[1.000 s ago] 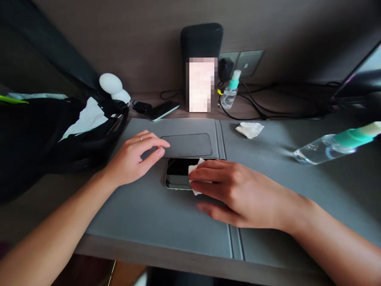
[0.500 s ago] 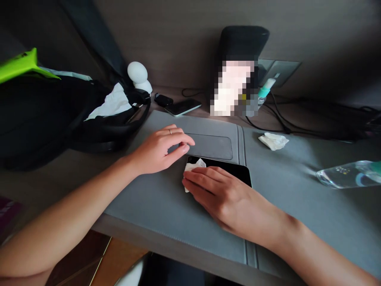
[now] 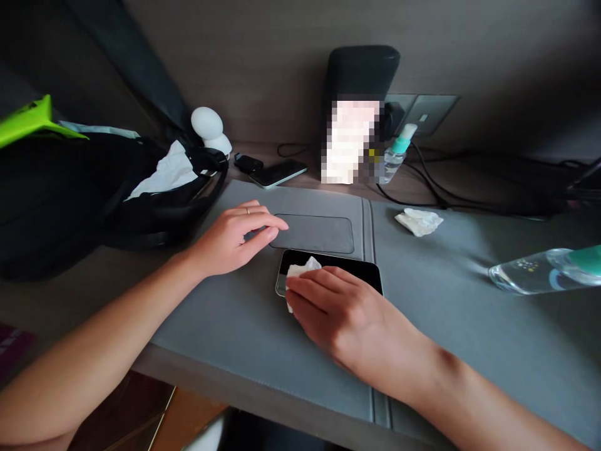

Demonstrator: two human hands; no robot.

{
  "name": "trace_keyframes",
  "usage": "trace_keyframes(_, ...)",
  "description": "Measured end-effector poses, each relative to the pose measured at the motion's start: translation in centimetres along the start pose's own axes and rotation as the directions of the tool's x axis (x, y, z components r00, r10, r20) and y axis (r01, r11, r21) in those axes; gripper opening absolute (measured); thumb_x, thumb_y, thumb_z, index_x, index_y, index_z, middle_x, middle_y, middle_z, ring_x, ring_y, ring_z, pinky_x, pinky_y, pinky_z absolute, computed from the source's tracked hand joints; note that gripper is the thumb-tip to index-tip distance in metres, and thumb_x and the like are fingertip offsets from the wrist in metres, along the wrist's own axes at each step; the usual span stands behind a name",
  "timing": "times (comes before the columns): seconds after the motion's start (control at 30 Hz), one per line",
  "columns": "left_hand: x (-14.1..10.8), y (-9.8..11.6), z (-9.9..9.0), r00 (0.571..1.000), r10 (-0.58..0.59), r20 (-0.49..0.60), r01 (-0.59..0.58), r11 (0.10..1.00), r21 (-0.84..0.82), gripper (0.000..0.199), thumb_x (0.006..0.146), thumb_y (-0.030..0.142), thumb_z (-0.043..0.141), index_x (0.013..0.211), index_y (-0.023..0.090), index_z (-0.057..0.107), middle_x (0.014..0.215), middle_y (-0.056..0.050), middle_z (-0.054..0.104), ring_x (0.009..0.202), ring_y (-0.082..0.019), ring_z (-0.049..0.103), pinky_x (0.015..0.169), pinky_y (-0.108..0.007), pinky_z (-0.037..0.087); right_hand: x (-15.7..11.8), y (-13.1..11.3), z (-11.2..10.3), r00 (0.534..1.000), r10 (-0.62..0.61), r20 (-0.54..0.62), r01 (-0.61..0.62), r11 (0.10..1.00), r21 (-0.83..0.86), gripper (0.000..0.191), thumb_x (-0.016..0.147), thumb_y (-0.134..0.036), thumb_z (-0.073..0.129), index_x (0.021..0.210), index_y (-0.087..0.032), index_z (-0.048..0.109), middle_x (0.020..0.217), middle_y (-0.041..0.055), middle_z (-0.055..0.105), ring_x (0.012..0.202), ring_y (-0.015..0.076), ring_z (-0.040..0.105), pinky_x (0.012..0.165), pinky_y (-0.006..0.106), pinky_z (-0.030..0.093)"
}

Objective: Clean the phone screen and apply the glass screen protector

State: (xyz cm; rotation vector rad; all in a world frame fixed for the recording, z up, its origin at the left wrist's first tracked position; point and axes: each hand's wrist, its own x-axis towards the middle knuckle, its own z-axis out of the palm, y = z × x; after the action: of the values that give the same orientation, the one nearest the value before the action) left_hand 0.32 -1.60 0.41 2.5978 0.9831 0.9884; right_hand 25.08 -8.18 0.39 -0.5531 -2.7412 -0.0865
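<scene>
My right hand presses a crumpled white tissue onto the black screen of a smartphone, fingers together over it. The phone lies flat on a grey desk mat, its left end bare and its lower right part hidden under the hand. My left hand hovers over or rests on the mat to the upper left of the phone; I cannot tell if it touches. Its thumb and forefinger are apart with nothing between them, near a rounded rectangle outline on the mat.
A second crumpled tissue and a clear bottle lie on the right. Along the back are a small spray bottle, cables, a blurred-out stand, another phone and a white round device. A black bag fills the left.
The tissue under my right hand has slid rightward along the phone, uncovering its left end. My left hand has shifted slightly left. The whole view has turned a little.
</scene>
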Motion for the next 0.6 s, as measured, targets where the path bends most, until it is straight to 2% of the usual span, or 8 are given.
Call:
trace_keyframes(0.13,0.0,-0.1,0.0,1.000,0.024,-0.003,-0.025,1.000,-0.003,0.019,0.101,0.015,0.055,0.105,0.017,0.073,0.083,-0.002,0.073,0.078,-0.015,0.063,0.080,-0.032,0.051,-0.5,0.2,-0.5,0.996,0.075,-0.038,-0.075,0.997,0.018,0.023,0.100,-0.013,0.055,0.089,-0.013,0.075,0.096,0.0096,0.075,0.086,0.0223,0.069,0.081,0.040,0.060)
trace_keyframes(0.27,0.1,-0.1,0.1,0.999,0.051,-0.010,-0.051,0.998,-0.020,0.018,0.100,0.012,0.056,0.103,0.014,0.074,0.081,-0.002,0.072,0.075,-0.014,0.062,0.079,-0.030,0.050,-0.2,0.2,-0.3,0.989,0.123,-0.084,-0.124,0.992,-0.013,0.023,0.102,-0.020,0.057,0.103,-0.009,0.077,0.106,0.0122,0.077,0.095,0.0265,0.072,0.085,0.044,0.061)
trace_keyframes(0.47,0.0,-0.3,0.1,0.998,0.041,-0.038,-0.043,0.998,-0.050,0.018,0.100,0.011,0.056,0.103,0.015,0.073,0.088,-0.003,0.076,0.082,-0.015,0.066,0.083,-0.031,0.051,0.7,0.4,0.6,0.994,0.104,-0.010,-0.105,0.994,-0.014,0.073,0.105,-0.060,0.042,0.134,0.002,0.064,0.138,0.0234,0.067,0.128,0.0363,0.063,0.109,0.056,0.052)
trace_keyframes(0.6,0.0,0.0,0.1,0.998,0.056,-0.021,-0.057,0.997,-0.046,0.019,0.100,0.011,0.054,0.102,0.015,0.073,0.088,-0.003,0.076,0.082,-0.015,0.066,0.083,-0.031,0.052,1.0,0.6,0.8,0.995,0.092,0.049,-0.090,0.995,-0.038,0.081,0.104,-0.066,0.036,0.143,0.003,0.057,0.148,0.0254,0.059,0.138,0.0380,0.055,0.114,0.061,0.046)
